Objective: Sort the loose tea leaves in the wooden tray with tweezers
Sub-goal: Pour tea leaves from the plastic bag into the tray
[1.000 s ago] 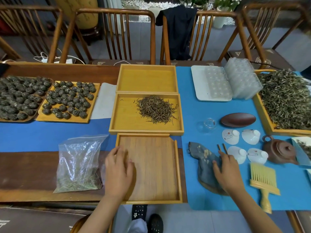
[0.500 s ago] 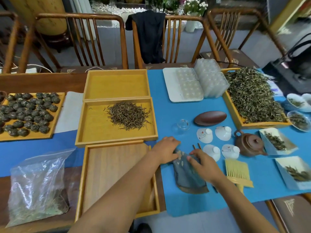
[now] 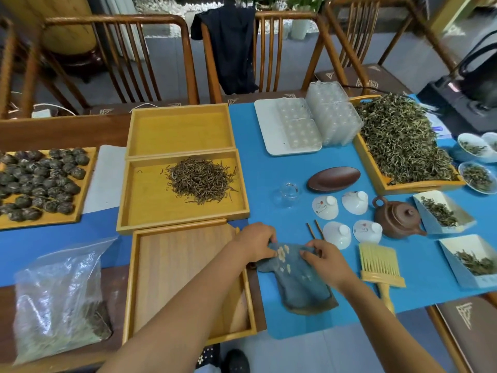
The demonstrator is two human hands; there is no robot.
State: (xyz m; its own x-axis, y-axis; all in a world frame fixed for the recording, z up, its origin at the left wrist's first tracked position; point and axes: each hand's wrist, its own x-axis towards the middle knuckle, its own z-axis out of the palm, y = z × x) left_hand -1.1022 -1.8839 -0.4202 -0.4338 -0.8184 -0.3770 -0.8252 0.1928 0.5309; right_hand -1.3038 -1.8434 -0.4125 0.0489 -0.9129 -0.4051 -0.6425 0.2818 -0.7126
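Note:
A heap of loose brown tea leaves (image 3: 200, 180) lies in the middle wooden tray (image 3: 150, 208). In front of it sits a tray (image 3: 172, 267) with nothing in it, and behind it another one (image 3: 180, 130). Right of the near tray lies a blue flowered cloth pouch (image 3: 295, 278) on the blue mat. My left hand (image 3: 255, 242) pinches the pouch's top left edge. My right hand (image 3: 326, 258) pinches its top right edge. Two thin wooden tips (image 3: 314, 230), possibly the tweezers, stick out just beyond the pouch.
A bamboo brush (image 3: 382, 267), white lidded cups (image 3: 338, 234), a clay teapot (image 3: 396, 218), a dark saucer (image 3: 333, 178) and a glass cup (image 3: 287, 194) stand right of the pouch. A tray of green leaves (image 3: 400, 141), paper boxes (image 3: 443, 214), tea balls (image 3: 40, 181) and a plastic bag (image 3: 59, 294) surround them.
My left hand left the near tray and crossed right to the pouch. Both hands now hold its top edge. The view has swung to the right.

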